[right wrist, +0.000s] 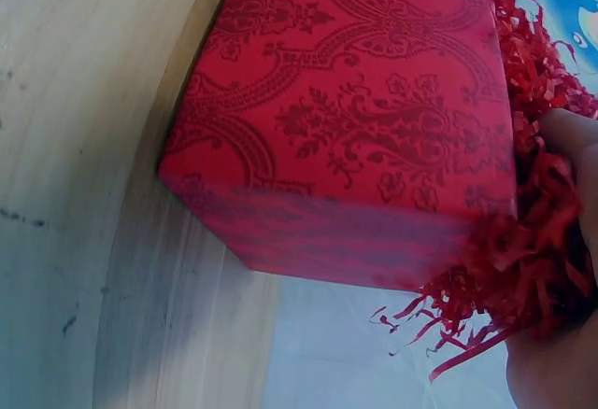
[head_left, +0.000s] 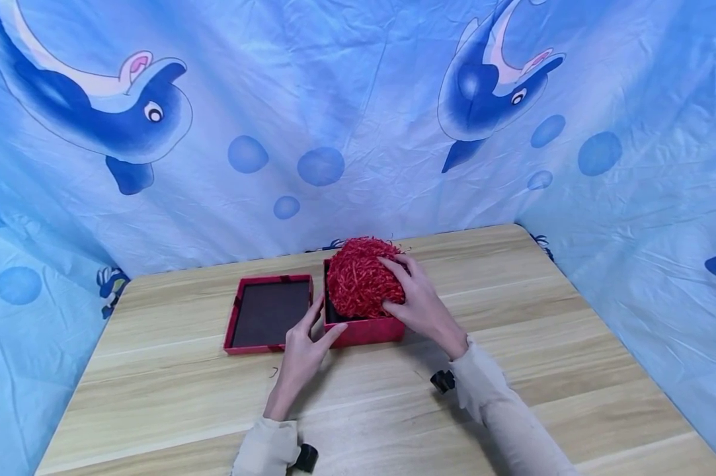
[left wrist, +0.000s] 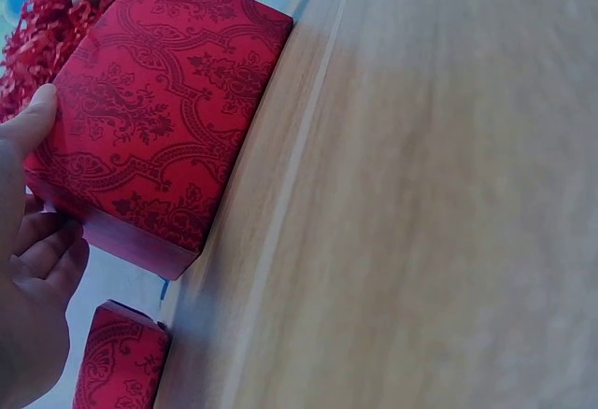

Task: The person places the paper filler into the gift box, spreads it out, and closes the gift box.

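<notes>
A red gift box (head_left: 366,332) with a dark damask pattern stands on the table, its dark inside partly showing. A big clump of red shredded paper (head_left: 360,277) bulges above its rim. My left hand (head_left: 304,350) holds the box by its near left corner, thumb at the front rim and fingers along the left side, as the left wrist view shows. From the right, my right hand (head_left: 417,297) grips the clump with spread, bent fingers. In the right wrist view, paper strands (right wrist: 537,260) spill over the box's edge under that hand.
Left of the box lies its shallow red lid (head_left: 268,314), dark inside facing up. A stray paper strand (head_left: 275,372) rests on the wooden table (head_left: 512,330). Behind hangs a blue cloth (head_left: 358,99) printed with dolphins.
</notes>
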Available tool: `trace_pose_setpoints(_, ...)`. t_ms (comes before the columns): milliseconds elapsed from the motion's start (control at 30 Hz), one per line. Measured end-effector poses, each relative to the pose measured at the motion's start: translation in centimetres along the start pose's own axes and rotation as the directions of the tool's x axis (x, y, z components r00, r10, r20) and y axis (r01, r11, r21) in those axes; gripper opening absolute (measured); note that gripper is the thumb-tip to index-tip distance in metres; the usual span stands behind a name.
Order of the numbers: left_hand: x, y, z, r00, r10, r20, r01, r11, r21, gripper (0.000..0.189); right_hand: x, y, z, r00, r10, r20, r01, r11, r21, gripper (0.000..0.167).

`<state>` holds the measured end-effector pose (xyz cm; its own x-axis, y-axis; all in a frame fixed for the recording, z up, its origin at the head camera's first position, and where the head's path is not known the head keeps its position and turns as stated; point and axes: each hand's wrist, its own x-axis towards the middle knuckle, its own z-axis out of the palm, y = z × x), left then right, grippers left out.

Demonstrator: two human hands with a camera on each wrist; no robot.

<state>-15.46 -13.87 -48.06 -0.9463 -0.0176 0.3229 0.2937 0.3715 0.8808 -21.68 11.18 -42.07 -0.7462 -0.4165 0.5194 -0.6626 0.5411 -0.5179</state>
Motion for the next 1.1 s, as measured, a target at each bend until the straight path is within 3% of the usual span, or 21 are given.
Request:
trace_pose_setpoints(700,0.0,-0.2,0.1,1.0,0.021,-0.008,-0.021,1.0,-0.013,0.074,0.2,-0.3,1.2,0.999,0.008,0.041,-0.005,0.997,-0.074,0.077)
trace_pose_setpoints(1100,-0.1,-0.1,0.2,1.0,0.015,-0.021,-0.015,1.0,-0.001,0.075,1.0,-1.0,1.7,0.977,0.085,0.195,-0.047,0.98,-0.192,0.067)
